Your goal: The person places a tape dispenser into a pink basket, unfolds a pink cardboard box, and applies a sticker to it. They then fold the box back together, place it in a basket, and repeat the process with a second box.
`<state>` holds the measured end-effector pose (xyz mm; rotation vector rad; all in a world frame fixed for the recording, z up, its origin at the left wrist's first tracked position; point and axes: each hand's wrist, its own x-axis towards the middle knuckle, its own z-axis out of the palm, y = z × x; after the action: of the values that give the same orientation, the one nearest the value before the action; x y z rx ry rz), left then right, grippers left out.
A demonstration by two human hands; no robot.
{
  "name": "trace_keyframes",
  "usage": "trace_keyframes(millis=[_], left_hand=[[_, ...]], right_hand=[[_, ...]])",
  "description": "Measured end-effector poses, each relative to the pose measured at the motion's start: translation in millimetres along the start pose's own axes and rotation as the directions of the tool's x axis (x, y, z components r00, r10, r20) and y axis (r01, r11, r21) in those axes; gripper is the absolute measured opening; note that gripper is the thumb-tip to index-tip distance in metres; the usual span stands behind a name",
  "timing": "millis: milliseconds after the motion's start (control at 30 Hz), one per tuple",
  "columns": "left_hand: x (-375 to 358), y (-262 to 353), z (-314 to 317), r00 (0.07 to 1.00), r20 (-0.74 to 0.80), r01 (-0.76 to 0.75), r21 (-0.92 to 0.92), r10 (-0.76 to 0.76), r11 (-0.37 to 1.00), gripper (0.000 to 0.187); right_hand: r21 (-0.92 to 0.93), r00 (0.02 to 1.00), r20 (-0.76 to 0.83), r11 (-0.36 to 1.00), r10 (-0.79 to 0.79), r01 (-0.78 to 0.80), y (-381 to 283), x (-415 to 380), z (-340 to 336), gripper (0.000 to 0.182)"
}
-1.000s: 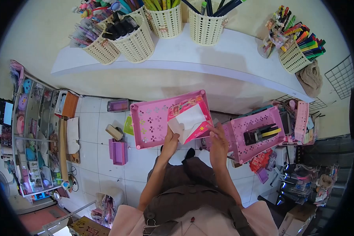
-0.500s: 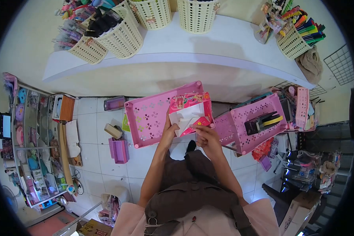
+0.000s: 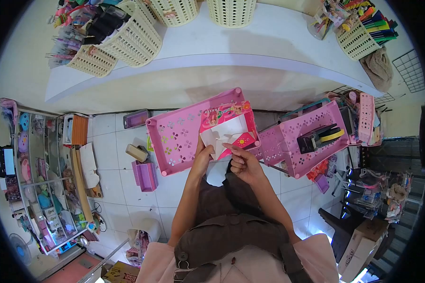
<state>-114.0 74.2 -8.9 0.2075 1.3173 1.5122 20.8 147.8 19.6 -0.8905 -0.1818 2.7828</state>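
Observation:
A small pink and white cardboard box (image 3: 225, 116), its white inside showing, is held above a pink perforated plastic rack (image 3: 177, 137). My left hand (image 3: 204, 158) grips the box's lower left corner, thumb on the white flap. At the lower right edge, my right hand (image 3: 244, 162) has its index finger and thumb at the folded pink flap, with the other fingers curled. A second pink rack (image 3: 293, 158) to the right bears a black tape dispenser with yellow tape (image 3: 322, 138).
A white shelf (image 3: 269, 42) with cream baskets (image 3: 136, 40) runs across the top. A glass display case (image 3: 47, 188) stands at the left. On the floor are a purple basket (image 3: 144, 176) and a cardboard box (image 3: 363, 250). Bagged goods (image 3: 375, 193) hang at the right.
The view has shifted slightly. The box is tilted a little differently and its white inside shows more widely. My right hand has moved slightly down at the flap.

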Motion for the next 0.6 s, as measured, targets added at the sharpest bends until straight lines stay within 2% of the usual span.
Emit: trace_keyframes(millis=[100,167,300,367,500,567,600], left_hand=[[-1,2,2,1.000,0.002,-0.010,-0.006,0.010,1.000,0.061],[-3,5,4,1.000,0.012,0.008,-0.065,-0.007,0.998,0.068],[-1,0,0,0.999,0.030,-0.024,-0.022,0.025,0.999,0.069],[3,-6,-3,0.983,0.123,-0.150,0.099,0.138,0.984,0.072],[-5,0,8,0.973,0.116,-0.212,0.126,0.197,0.969,0.075],[-3,-6,8,0.950,0.104,-0.308,0.154,0.295,0.939,0.062],[-3,-8,7,0.950,0.106,-0.308,0.154,0.294,0.939,0.062]], right_hand=[[-0.012,0.999,-0.031,1.000,-0.023,0.023,1,0,1,0.036],[-0.042,0.997,-0.042,0.998,-0.058,0.056,3,0,1,0.035],[-0.096,0.992,-0.083,0.992,-0.090,0.082,5,-1,5,0.034],[-0.160,0.984,-0.108,0.979,-0.141,0.123,6,-2,5,0.032],[-0.217,0.975,-0.132,0.965,-0.180,0.149,6,-2,5,0.031],[-0.274,0.967,-0.136,0.946,-0.214,0.171,6,-1,5,0.030],[-0.273,0.967,-0.137,0.946,-0.216,0.173,6,-1,6,0.030]])
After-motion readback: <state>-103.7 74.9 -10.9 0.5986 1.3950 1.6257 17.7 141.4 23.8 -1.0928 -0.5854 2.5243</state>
